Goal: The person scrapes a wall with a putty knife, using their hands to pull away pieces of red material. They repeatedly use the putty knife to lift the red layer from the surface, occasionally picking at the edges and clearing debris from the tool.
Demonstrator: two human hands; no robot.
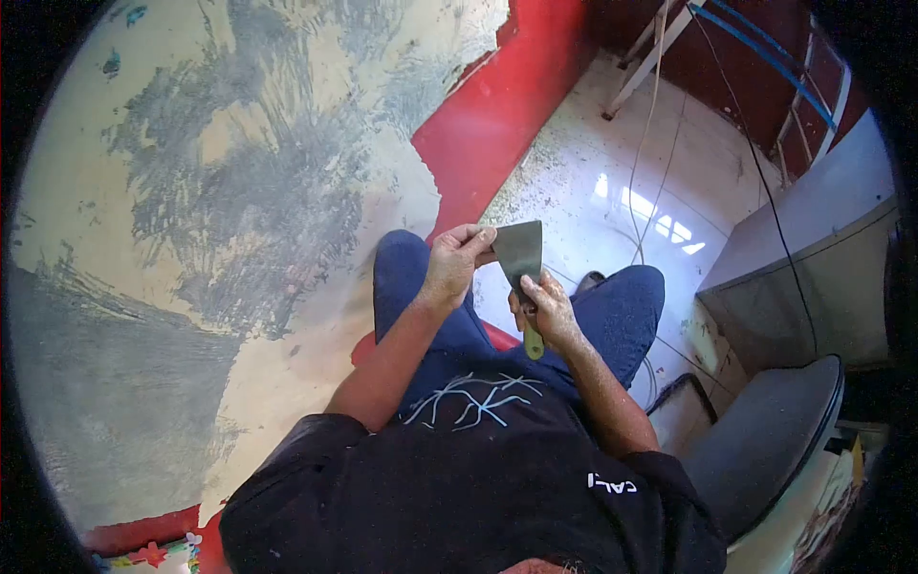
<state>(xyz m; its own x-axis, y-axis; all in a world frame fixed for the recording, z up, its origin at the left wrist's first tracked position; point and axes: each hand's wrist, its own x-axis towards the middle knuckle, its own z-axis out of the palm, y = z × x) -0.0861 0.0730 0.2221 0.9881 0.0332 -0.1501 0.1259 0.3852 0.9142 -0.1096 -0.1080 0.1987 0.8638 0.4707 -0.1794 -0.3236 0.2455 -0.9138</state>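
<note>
A putty knife (pixel 519 251) with a broad grey metal blade and a yellow-green handle is held over my lap. My right hand (pixel 547 308) wraps round it where the handle meets the blade, thumb lying on the metal. At the blade's left corner, the thumb and fingers of my left hand (pixel 459 260) pinch the edge. Close by on the left stands a wall (pixel 258 172) with patchy grey and cream areas and a jagged border against red paint (pixel 469 129). Pale dust marks my right hand and forearm.
Crumbs of debris (pixel 521 187) lie on the glossy tiled floor (pixel 612 143) along the wall's foot. To the right are a grey counter-like piece (pixel 803 277), a dark padded chair back (pixel 765 445) and hanging cables (pixel 755 153). Metal frame legs (pixel 636 81) stand at the back.
</note>
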